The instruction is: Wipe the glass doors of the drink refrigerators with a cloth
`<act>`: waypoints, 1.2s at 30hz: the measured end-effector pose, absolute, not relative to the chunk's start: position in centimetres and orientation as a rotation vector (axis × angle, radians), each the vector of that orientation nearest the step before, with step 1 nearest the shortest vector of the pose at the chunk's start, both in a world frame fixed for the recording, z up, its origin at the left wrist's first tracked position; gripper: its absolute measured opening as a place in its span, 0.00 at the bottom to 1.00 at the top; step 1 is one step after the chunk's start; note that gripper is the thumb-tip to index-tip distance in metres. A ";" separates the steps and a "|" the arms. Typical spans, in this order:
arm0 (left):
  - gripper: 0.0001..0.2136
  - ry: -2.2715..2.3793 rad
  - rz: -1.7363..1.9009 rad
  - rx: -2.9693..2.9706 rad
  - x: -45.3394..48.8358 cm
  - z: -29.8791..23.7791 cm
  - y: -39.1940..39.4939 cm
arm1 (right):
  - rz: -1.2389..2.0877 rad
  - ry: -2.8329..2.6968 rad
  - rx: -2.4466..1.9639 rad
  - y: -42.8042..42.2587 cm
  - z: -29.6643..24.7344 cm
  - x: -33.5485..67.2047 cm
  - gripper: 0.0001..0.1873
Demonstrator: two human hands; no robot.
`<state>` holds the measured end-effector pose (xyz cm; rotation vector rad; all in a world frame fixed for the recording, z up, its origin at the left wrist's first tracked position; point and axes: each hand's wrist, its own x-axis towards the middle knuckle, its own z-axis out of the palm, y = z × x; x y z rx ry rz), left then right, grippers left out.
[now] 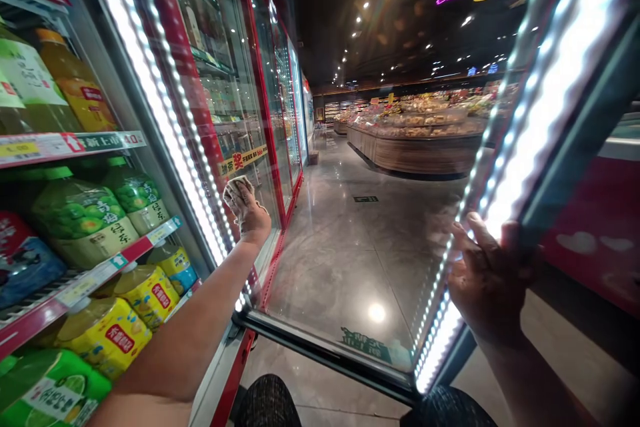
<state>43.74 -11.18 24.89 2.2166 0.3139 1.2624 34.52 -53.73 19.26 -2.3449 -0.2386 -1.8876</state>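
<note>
One cloth [231, 195], bunched in the left hand [255, 221], meets the glass [330, 267] of an open cooler door [325, 354] near shelved bottles [83, 207]; the right hand [493, 277] clasps the door's lit edge [543, 93] (presumably to hold it steady).

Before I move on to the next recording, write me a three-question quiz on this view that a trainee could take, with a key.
1. Which hand holds the pale cloth, up by the glass door?
2. True or false: that door stands shut.
3. Fill in the blank: the right hand is at the door's ___, on the side away from the drinks shelves.

Key:
1. The left hand.
2. False; it stands open, and the shelves show beside it with no glass in front.
3. Lit edge.
</note>
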 end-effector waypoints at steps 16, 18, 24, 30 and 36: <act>0.36 0.051 1.373 2.265 42.9 24.2 -14.2 | -1.819 -0.220 -2.332 -53.2 19.9 33.9 0.32; 0.36 0.080 1.386 2.234 43.0 24.5 -13.9 | -1.844 -0.240 -2.344 -53.4 19.9 33.9 0.31; 0.33 0.036 1.455 2.243 42.5 24.2 -16.6 | -1.848 -0.271 -2.381 -53.6 19.8 34.0 0.33; 0.35 -0.095 1.420 2.330 42.3 24.5 -16.4 | -1.821 -0.304 -2.363 -53.7 19.9 33.7 0.36; 0.37 0.073 1.449 2.246 42.4 24.6 -15.8 | -1.840 -0.266 -2.383 -53.8 19.7 33.8 0.35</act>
